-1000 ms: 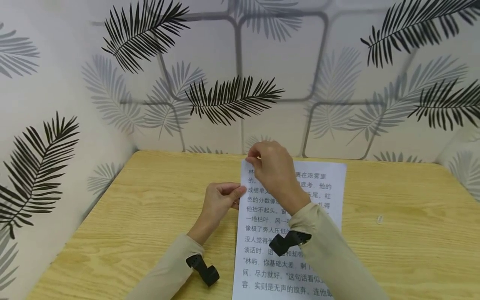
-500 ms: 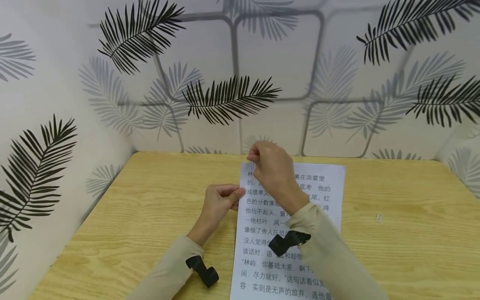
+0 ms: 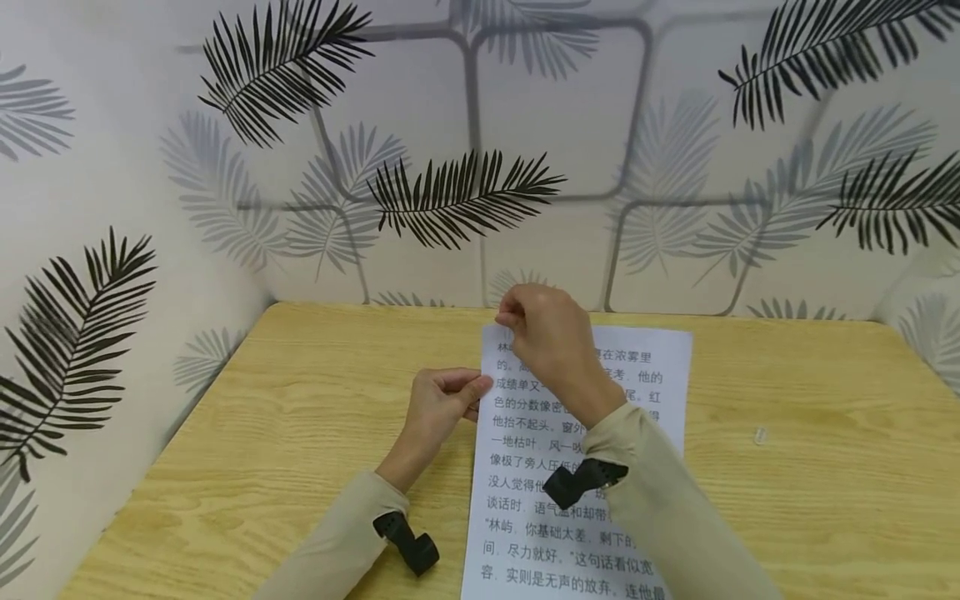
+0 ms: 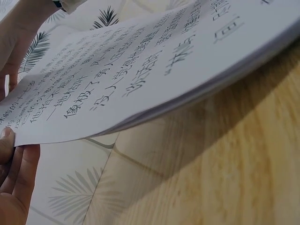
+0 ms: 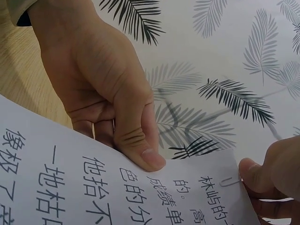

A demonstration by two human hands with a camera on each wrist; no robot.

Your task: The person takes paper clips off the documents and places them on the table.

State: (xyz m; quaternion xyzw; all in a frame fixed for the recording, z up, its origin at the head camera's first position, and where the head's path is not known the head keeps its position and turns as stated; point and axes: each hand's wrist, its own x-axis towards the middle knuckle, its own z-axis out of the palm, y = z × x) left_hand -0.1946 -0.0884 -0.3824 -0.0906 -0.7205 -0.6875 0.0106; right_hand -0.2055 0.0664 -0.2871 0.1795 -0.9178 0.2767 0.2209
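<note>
A stack of white sheets (image 3: 540,533) printed with dark Chinese characters stands tilted up in the head view. My left hand (image 3: 438,412) pinches its left edge, thumb in front and fingers behind; the left wrist view shows several layers along the lower edge. At the top left corner is my right hand (image 3: 553,346), its fingers curled and thumb against the index finger. A pale paper clip (image 5: 229,181) lies over the top edge in the right wrist view, its outer end at the right thumb and fingertips, which pinch it there.
Another small clear paper clip (image 3: 761,436) lies on the wooden table (image 3: 825,517) right of the sheets. Behind the table's far edge rises a wall (image 3: 555,117) with a leaf pattern. Black straps with camera mounts (image 3: 408,543) sit on both wrists.
Both hands stay almost where they were at the sheets' edges. The right hand and forearm have shifted very slightly to the right.
</note>
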